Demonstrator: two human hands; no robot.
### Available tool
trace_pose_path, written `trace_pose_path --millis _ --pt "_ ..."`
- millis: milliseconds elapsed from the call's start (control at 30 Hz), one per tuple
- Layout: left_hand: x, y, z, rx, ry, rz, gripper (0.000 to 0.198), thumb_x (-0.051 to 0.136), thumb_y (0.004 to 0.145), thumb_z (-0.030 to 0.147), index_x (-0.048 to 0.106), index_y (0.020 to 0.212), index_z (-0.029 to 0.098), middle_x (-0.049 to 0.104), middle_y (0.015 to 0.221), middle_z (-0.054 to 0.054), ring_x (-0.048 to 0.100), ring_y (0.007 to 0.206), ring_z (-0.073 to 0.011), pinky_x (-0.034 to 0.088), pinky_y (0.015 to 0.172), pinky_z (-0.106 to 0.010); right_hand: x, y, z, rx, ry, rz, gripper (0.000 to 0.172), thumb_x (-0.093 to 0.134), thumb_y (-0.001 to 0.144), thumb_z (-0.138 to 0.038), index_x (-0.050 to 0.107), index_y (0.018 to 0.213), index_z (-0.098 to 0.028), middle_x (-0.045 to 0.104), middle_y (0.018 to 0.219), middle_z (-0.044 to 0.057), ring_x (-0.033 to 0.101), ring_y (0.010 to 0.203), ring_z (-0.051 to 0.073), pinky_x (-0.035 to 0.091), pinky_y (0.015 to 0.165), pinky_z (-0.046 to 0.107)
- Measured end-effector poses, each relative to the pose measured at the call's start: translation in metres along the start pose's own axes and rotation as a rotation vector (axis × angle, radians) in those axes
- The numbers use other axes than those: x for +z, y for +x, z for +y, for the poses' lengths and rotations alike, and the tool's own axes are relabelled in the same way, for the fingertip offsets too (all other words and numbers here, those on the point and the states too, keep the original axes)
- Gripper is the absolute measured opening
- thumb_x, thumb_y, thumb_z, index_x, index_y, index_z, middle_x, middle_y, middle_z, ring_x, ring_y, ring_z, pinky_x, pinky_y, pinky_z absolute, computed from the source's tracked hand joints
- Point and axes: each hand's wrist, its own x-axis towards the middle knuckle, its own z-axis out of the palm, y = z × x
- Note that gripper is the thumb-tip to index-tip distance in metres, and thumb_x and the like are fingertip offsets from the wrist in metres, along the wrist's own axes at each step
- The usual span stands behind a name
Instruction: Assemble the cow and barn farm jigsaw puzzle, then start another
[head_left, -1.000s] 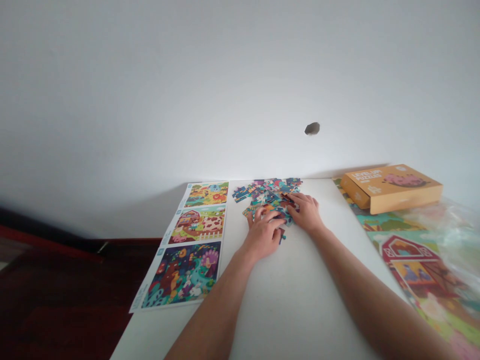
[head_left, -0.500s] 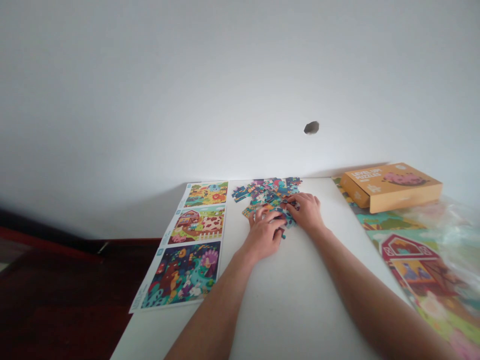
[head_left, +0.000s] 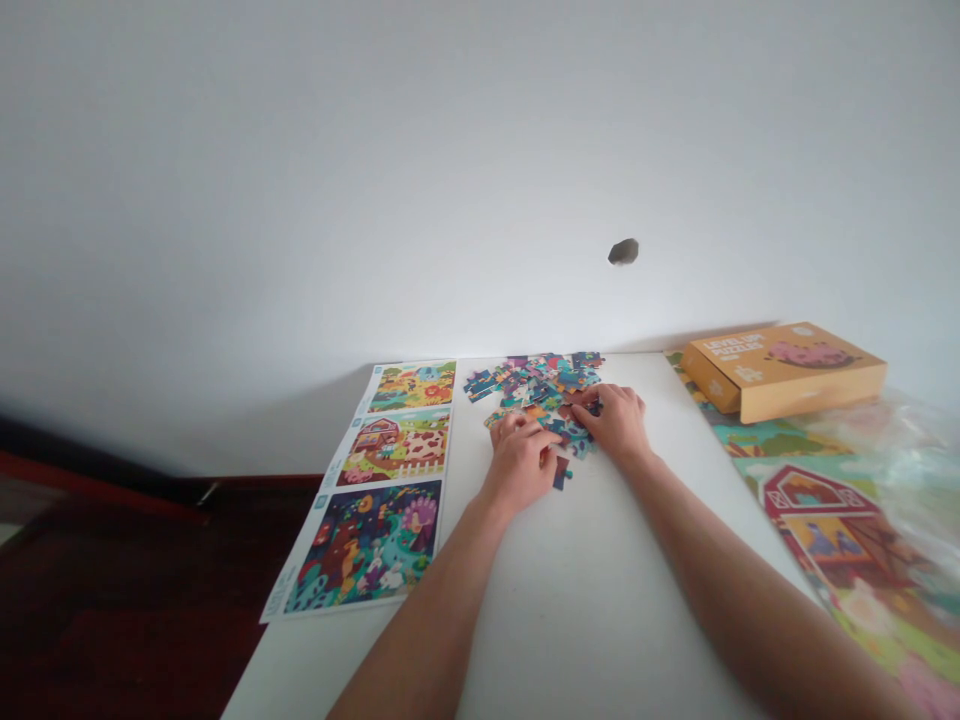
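Note:
A heap of colourful jigsaw puzzle pieces (head_left: 536, 378) lies on the white table (head_left: 570, 600), close against the wall. My left hand (head_left: 523, 460) rests at the heap's near left side, its bent fingers slightly apart over the pieces. Beside its thumb, one dark puzzle piece (head_left: 561, 474) with a teal tab lies a little apart from the others. On the heap's right side, my right hand (head_left: 615, 418) has thumb and fingertips closed at a puzzle piece; the fingers partly cover it.
A sheet with three printed pictures (head_left: 397, 545) lies along the table's left edge. At right, a yellow puzzle box (head_left: 810, 370) stands on a large farm poster (head_left: 817, 500), near crumpled clear plastic (head_left: 911, 450). The wall (head_left: 480, 180) has a hole (head_left: 623, 252).
My left hand has shifted slightly left with its fingers drawn in, uncovering more of the dark piece beside its thumb. My right hand has barely moved.

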Motion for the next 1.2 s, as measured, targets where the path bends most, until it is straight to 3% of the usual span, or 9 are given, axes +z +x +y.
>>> trace_pose_path --millis 167,267,400,600,800,933,1067,1200 --pt "0.003 0.001 -0.002 0.0 -0.054 -0.005 0.023 0.058 0.087 0.017 0.077 0.097 0.026 0.075 0.089 -0.003 0.057 0.102 -0.0255 0.037 0.1 -0.045 -0.002 0.0 -0.002 0.019 0.033 0.046 0.032 0.072 0.076 -0.045 0.066 0.1 -0.025 0.071 0.102 0.006 0.056 0.103 0.03 0.036 0.093 0.043" --pt "0.002 0.003 -0.003 -0.063 -0.074 0.047 0.034 0.058 0.087 0.018 0.071 0.118 0.023 0.075 0.087 -0.004 0.06 0.1 -0.0256 0.04 0.099 -0.045 -0.007 -0.001 -0.007 -0.074 0.137 0.042 0.034 0.072 0.077 -0.046 0.065 0.101 -0.024 0.071 0.103 0.006 0.058 0.101 0.028 0.037 0.095 0.042" --pt "-0.002 0.006 -0.006 -0.104 -0.147 0.085 0.054 0.056 0.088 0.015 0.054 0.141 0.022 0.077 0.094 -0.003 0.062 0.102 -0.0237 0.043 0.102 -0.043 -0.015 -0.004 -0.013 -0.278 0.238 -0.076 0.034 0.07 0.079 -0.045 0.064 0.104 -0.023 0.071 0.102 0.006 0.06 0.098 0.026 0.042 0.091 0.039" --pt "-0.004 0.008 -0.009 -0.156 -0.213 0.16 0.038 0.055 0.081 0.004 0.078 0.105 0.024 0.078 0.099 -0.001 0.063 0.102 -0.0224 0.051 0.098 -0.038 -0.019 -0.004 -0.016 -0.357 0.283 -0.121 0.034 0.07 0.081 -0.047 0.064 0.104 -0.023 0.071 0.099 0.006 0.061 0.095 0.025 0.044 0.089 0.037" --pt "-0.007 0.009 -0.009 -0.148 -0.364 0.258 0.028 0.056 0.085 0.011 0.078 0.097 0.024 0.078 0.098 0.0 0.065 0.099 -0.0196 0.054 0.094 -0.034 -0.021 -0.006 -0.02 -0.365 0.293 -0.243 0.045 0.067 0.082 -0.061 0.065 0.105 -0.023 0.072 0.092 0.005 0.063 0.085 0.022 0.044 0.091 0.036" --pt "-0.008 0.009 -0.01 -0.231 -0.343 0.31 0.022 0.054 0.086 0.017 0.076 0.083 0.023 0.077 0.089 0.0 0.067 0.093 -0.0195 0.053 0.09 -0.034 -0.019 -0.007 -0.018 -0.343 0.257 -0.21 0.042 0.064 0.085 -0.046 0.06 0.12 -0.023 0.073 0.097 0.005 0.066 0.086 0.022 0.043 0.095 0.037" --pt "-0.008 0.009 -0.011 -0.248 -0.303 0.259 0.022 0.051 0.084 0.017 0.07 0.073 0.022 0.075 0.081 0.001 0.065 0.087 -0.0193 0.051 0.085 -0.032 -0.013 -0.004 -0.01 -0.26 0.143 -0.118 0.037 0.056 0.081 -0.023 0.062 0.118 -0.023 0.074 0.097 0.004 0.067 0.089 0.022 0.039 0.098 0.039" --pt "-0.009 0.008 -0.006 -0.133 -0.26 0.138 0.02 0.054 0.085 0.02 0.067 0.07 0.021 0.072 0.075 0.0 0.062 0.081 -0.0191 0.048 0.082 -0.031 -0.01 -0.004 -0.009 -0.17 0.02 -0.092 0.037 0.056 0.079 -0.022 0.063 0.116 -0.023 0.072 0.108 0.007 0.064 0.106 0.027 0.032 0.105 0.047"
